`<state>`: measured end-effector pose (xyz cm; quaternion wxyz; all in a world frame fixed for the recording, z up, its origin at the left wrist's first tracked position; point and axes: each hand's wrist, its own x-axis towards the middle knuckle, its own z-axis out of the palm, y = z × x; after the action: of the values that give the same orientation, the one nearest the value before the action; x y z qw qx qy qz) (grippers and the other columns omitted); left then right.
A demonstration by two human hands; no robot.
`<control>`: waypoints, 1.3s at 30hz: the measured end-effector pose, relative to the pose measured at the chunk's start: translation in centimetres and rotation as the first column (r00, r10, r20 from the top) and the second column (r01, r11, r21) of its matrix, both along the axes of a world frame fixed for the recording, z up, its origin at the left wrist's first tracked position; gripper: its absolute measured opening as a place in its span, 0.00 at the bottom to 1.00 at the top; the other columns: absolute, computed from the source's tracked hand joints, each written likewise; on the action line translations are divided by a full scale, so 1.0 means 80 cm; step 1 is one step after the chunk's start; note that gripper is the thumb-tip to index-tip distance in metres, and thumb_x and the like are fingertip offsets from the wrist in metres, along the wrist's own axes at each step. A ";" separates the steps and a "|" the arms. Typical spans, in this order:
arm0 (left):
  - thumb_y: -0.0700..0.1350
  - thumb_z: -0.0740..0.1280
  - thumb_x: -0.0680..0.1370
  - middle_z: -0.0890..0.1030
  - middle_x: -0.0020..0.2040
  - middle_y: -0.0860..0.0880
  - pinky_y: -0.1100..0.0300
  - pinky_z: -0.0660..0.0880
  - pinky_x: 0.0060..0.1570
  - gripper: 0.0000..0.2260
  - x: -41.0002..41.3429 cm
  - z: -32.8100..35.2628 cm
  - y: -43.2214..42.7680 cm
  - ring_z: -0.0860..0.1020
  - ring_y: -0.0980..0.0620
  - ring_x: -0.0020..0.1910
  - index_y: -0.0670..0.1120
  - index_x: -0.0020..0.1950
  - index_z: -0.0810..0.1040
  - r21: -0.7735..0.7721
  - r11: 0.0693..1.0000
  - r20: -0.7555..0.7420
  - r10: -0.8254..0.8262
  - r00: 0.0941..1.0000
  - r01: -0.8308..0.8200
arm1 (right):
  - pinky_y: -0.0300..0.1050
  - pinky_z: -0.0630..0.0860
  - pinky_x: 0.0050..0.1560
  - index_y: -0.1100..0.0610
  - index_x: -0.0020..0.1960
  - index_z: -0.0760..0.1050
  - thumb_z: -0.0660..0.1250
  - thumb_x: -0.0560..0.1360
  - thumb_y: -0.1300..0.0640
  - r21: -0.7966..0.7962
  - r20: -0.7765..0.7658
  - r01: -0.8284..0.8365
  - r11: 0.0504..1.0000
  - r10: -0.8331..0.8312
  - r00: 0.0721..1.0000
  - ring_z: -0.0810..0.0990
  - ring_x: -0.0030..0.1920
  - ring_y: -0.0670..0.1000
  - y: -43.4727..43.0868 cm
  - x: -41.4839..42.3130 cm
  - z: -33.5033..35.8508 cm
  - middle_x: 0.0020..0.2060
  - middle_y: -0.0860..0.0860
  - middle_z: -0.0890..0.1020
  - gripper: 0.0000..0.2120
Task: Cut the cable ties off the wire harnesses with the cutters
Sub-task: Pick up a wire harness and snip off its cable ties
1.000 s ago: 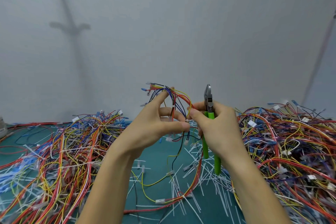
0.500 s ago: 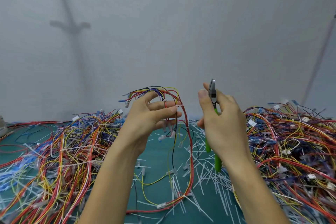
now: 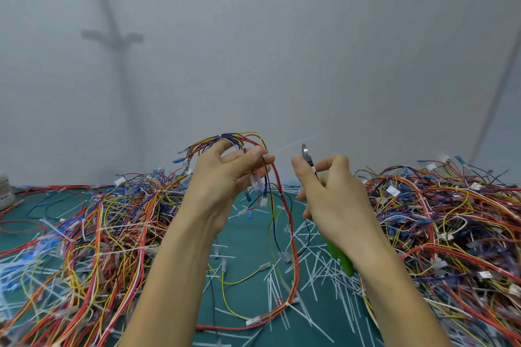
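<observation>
My left hand [image 3: 225,180] holds up a wire harness [image 3: 283,200] of red, yellow, blue and black wires, looped over its fingers and trailing down to the green mat [image 3: 248,236]. White cable ties still bind the red strand at points such as [image 3: 287,304]. My right hand [image 3: 335,200] grips the green-handled cutters [image 3: 339,258], steel jaws [image 3: 306,155] pointing up beside the thumb, a short gap right of the harness. The jaws look closed and touch no wire.
A heap of wire harnesses [image 3: 84,234] covers the mat on the left, another heap [image 3: 451,228] on the right. Several cut white tie pieces [image 3: 315,273] litter the mat between my forearms. A plain grey wall stands behind.
My hands have drawn apart. The left hand lifted the harness and shifted it left, letting wires hang lower; the right hand moved the cutters right and tipped them slightly.
</observation>
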<state>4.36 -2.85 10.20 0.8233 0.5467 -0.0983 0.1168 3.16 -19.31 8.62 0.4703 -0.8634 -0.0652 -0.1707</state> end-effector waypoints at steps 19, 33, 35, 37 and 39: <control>0.33 0.71 0.73 0.85 0.44 0.45 0.55 0.82 0.41 0.14 -0.008 0.005 -0.009 0.84 0.47 0.44 0.42 0.56 0.73 0.090 0.993 0.087 -0.081 0.993 0.073 | 0.54 0.75 0.46 0.59 0.39 0.79 0.48 0.79 0.35 -0.210 0.121 -0.111 0.971 0.139 0.983 0.80 0.39 0.57 0.012 -0.010 0.007 0.32 0.55 0.82 0.33; 0.33 0.69 0.75 0.86 0.50 0.44 0.59 0.81 0.39 0.13 -0.008 0.004 -0.013 0.85 0.47 0.46 0.42 0.58 0.76 0.105 0.992 0.061 -0.081 0.995 0.074 | 0.55 0.76 0.44 0.58 0.35 0.77 0.50 0.80 0.36 -0.167 0.099 -0.120 0.979 0.138 0.986 0.79 0.36 0.56 0.009 -0.013 0.010 0.30 0.55 0.81 0.31; 0.33 0.69 0.75 0.86 0.50 0.44 0.58 0.81 0.40 0.12 -0.008 0.003 -0.013 0.85 0.48 0.46 0.43 0.56 0.77 0.109 0.991 0.063 -0.083 0.995 0.076 | 0.54 0.76 0.44 0.57 0.34 0.76 0.51 0.79 0.36 -0.152 0.092 -0.124 0.981 0.139 0.986 0.79 0.35 0.56 0.009 -0.013 0.011 0.28 0.52 0.80 0.31; 0.33 0.69 0.75 0.86 0.50 0.44 0.58 0.81 0.40 0.12 -0.007 0.002 -0.013 0.85 0.47 0.47 0.43 0.57 0.77 0.112 0.990 0.063 -0.087 0.994 0.080 | 0.52 0.76 0.44 0.54 0.30 0.75 0.52 0.79 0.36 -0.141 0.087 -0.119 0.983 0.132 0.987 0.79 0.34 0.52 0.008 -0.013 0.011 0.23 0.46 0.78 0.29; 0.34 0.70 0.75 0.86 0.49 0.44 0.59 0.81 0.40 0.12 -0.006 0.002 -0.012 0.85 0.48 0.46 0.43 0.57 0.77 0.117 0.990 0.064 -0.081 0.995 0.073 | 0.50 0.75 0.43 0.52 0.28 0.73 0.52 0.79 0.36 -0.134 0.086 -0.116 0.984 0.128 0.988 0.78 0.33 0.50 0.008 -0.013 0.012 0.21 0.42 0.75 0.29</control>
<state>3.91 -3.82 10.35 0.7906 0.5845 -0.1540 0.0977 2.15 -18.67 9.57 0.4195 -0.8773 -0.1511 -0.1775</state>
